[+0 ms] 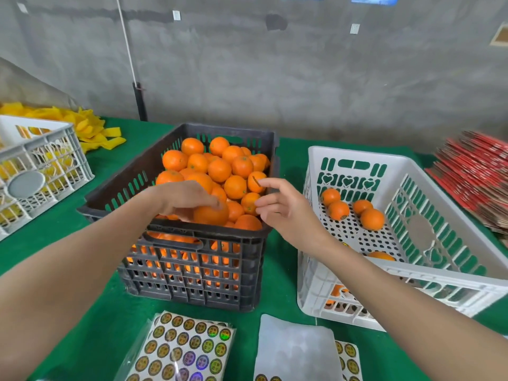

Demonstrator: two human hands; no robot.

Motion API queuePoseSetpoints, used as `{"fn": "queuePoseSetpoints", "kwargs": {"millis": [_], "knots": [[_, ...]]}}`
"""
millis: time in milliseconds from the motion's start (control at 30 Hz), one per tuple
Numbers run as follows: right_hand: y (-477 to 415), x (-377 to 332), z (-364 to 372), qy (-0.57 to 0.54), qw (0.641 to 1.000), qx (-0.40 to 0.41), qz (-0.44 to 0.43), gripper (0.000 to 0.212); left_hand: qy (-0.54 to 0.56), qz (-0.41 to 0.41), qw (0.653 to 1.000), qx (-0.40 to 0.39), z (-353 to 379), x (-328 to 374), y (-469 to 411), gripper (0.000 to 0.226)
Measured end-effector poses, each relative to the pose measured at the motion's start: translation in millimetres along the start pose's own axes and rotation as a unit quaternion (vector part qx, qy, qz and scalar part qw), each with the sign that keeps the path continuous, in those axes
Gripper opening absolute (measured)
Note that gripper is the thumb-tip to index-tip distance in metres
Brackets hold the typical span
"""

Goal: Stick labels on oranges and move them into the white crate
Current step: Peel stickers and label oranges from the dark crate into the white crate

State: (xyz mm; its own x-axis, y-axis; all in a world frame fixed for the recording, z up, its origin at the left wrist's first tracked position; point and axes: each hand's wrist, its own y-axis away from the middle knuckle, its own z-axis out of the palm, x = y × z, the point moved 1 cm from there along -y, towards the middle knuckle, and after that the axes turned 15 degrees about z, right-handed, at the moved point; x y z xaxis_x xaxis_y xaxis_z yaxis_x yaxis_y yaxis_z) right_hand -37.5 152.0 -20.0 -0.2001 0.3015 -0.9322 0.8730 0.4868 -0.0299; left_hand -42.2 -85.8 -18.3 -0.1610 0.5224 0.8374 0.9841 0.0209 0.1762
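Green cloth is spread over the tabletop (pixel 104 298), with a grey crate (pixel 41 171) set at far left. Sheets of labels (pixel 181 350) are laid at the near edge. In the black crate (pixel 192 270), heaped with oranges (pixel 220 169), one orange (pixel 213 215) is gripped by the curled fingers of the left hand (pixel 184 198). The right hand (pixel 280 207) is held open, fingers spread, over that crate's right rim. The white crate (pixel 412 273) at right is occupied by several more.

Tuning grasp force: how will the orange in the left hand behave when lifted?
The orange looks round and smooth, so likely rolls once set down. Probably firm: gripped by the left hand, it keeps its shape. Neighbouring oranges heaped against it in the black crate may shift.
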Motion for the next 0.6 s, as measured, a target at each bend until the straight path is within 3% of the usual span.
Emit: {"fn": "queuePoseSetpoints", "kwargs": {"millis": [100,200,400,467,600], "knots": [[5.5,-5.7,-7.8,-0.112,0.993,0.007,0.022,0.037,0.247,0.108,0.962,-0.049,7.7,16.6,15.7,0.057],[16.1,-12.9,-21.3,-0.190,0.981,0.035,0.017,0.023,0.368,0.207,0.904,-0.063,21.5,35.5,35.5,0.089],[51.7,-16.4,-46.9,-0.246,0.968,0.056,-0.001,0.006,0.540,0.199,0.814,-0.071,77.4,57.0,62.5,0.095],[64.2,-14.4,-53.5,-0.239,0.970,0.048,-0.002,0.004,0.564,0.183,0.799,-0.099,95.1,62.0,70.6,0.099],[85.1,-8.8,-60.9,-0.241,0.970,0.014,0.018,0.008,0.596,0.174,0.774,-0.122,125.5,67.8,79.7,0.084]]}}
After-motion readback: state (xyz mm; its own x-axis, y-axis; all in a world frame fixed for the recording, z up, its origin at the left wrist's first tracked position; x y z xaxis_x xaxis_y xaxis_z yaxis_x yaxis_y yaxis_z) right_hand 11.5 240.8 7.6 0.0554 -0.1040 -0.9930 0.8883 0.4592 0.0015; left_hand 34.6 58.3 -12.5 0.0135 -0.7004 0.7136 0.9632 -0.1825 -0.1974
